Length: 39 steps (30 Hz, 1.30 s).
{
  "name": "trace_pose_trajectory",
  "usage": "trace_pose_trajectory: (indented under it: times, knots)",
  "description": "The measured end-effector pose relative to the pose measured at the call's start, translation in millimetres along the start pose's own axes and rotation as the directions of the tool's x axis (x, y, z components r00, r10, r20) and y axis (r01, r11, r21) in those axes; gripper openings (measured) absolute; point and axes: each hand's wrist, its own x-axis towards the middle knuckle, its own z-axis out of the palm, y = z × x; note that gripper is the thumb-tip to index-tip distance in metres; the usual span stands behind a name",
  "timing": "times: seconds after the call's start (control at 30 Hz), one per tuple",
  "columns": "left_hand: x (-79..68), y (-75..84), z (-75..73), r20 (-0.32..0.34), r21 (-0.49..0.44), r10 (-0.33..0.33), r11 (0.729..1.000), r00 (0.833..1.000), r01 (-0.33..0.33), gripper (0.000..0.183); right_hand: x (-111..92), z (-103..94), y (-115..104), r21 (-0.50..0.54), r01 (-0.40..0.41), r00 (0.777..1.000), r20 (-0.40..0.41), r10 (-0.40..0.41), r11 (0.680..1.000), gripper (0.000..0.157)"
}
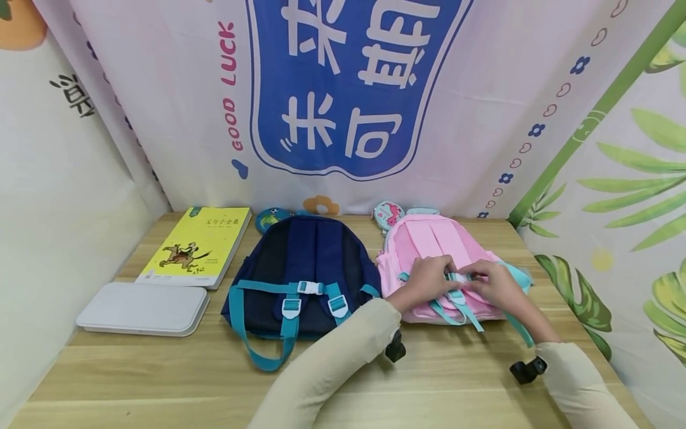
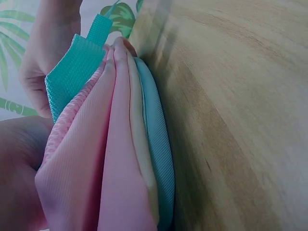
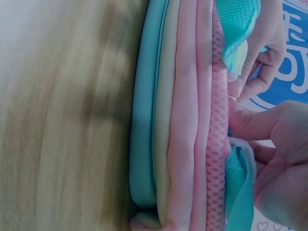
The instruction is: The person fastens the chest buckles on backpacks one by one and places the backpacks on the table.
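A pink backpack [image 1: 415, 235] lies on the table with its teal straps facing up. Both hands meet at the white buckle [image 1: 459, 277] of its cross strap. From the left, my left hand [image 1: 429, 279] pinches one side of the buckle, thumb and fingers bent. My right hand [image 1: 495, 286] pinches the other side. In the right wrist view the fingertips of the right hand [image 3: 284, 159] and left hand [image 3: 267, 53] come close together above the pink mesh. Fingers cover part of the buckle. Teal strap ends [image 1: 471, 319] hang over the bag's near edge.
A navy backpack [image 1: 327, 250] with a joined white buckle lies left of the pink one. Farther left are a yellow book [image 1: 198, 241] and a pale flat case [image 1: 142, 305]. Small round pouches stand behind both bags, near the cloth backdrop [image 1: 193, 119].
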Motion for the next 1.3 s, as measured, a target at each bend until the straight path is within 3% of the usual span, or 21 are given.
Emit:
trace_pose_trajectory:
  times: [0.37,1.0,1.3]
  knots:
    - [-3.4,-1.9,2.9,0.001,-0.018,-0.013,1.0,1.0,0.013,0.025,-0.1,2.2,0.0,-0.008,-0.032,0.999,0.038,0.032,0.999,0.025]
    - [-6.9,-2.0,-1.8,-0.01,0.008,-0.027,1.0,1.0,0.027,0.026,2.0,4.4,-1.4,-0.009,-0.04,0.999,0.033,0.041,0.999,0.024]
    - [-8.5,2.6,-9.9,0.069,0.011,-0.013,1.0,0.997,0.013,0.025,-0.7,3.1,-3.1,0.0,-0.061,0.998,0.036,0.061,0.998,0.024]
